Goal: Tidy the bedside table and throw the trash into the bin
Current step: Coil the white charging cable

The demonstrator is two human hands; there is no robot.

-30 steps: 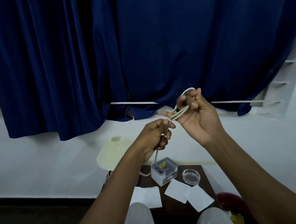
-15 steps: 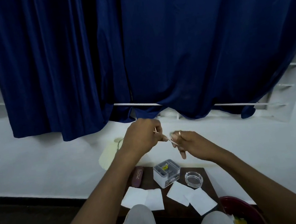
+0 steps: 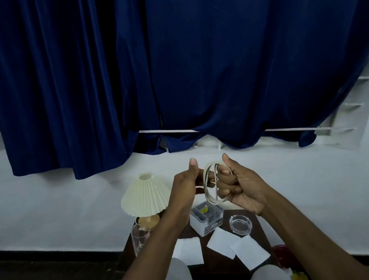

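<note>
A thin white cable [image 3: 208, 183] is wound into a loose coil in the air above the dark bedside table [image 3: 260, 230]. My right hand [image 3: 240, 186] grips the coil's right side with curled fingers. My left hand [image 3: 185, 183] holds the cable's loose end at the coil's left, thumb pointing up. On the table lie white paper sheets [image 3: 235, 245], a clear plastic box [image 3: 206, 217], a glass ashtray [image 3: 240, 224] and a tall drinking glass [image 3: 139, 239]. A red bin [image 3: 281, 256] stands at the table's right, mostly hidden by my arm.
A cream pleated lamp [image 3: 145, 195] stands at the table's back left. Blue curtains [image 3: 170, 61] hang over the window above a white wall. My knees in light trousers [image 3: 180, 279] are close to the table's front. Dark floor lies to the left.
The cable, pulled short between both hands half a second ago, now forms a round coil. My right hand has taken the coil, and both hands sit a little lower than one second ago.
</note>
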